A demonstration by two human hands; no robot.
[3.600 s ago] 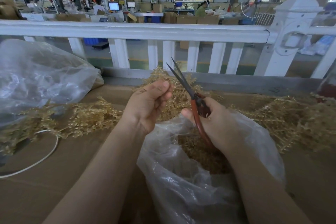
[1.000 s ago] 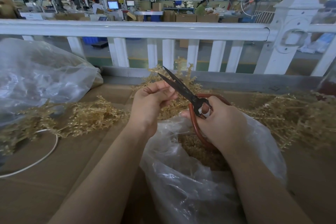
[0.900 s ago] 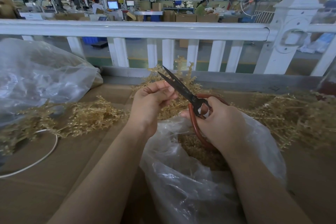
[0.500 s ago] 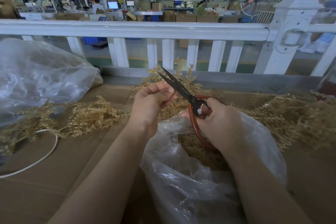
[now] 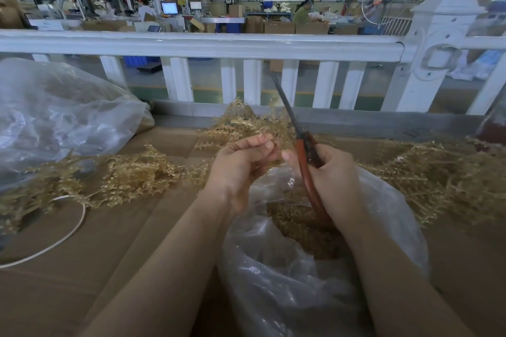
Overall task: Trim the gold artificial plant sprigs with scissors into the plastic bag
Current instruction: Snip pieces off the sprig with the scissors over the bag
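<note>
My left hand (image 5: 241, 169) pinches a small gold sprig piece (image 5: 271, 163) between thumb and fingertips, just above the open clear plastic bag (image 5: 295, 276). My right hand (image 5: 334, 175) grips the red-handled scissors (image 5: 308, 169), whose closed dark blades point up and away toward the fence. Cut gold bits (image 5: 301, 227) lie inside the bag under both hands. Loose gold sprigs are piled behind the hands (image 5: 246, 126), to the left (image 5: 131, 175) and to the right (image 5: 432, 175).
Everything rests on a brown cardboard surface (image 5: 90, 268). A large clear bag (image 5: 60, 117) sits at the far left, with a white cord (image 5: 65, 235) looping near it. A white fence (image 5: 246, 46) runs across the back; beyond it lies a workshop with a person working.
The scissor blades have closed and swung from pointing up-left to nearly upright. My left hand has dropped slightly, still pinching the sprig piece.
</note>
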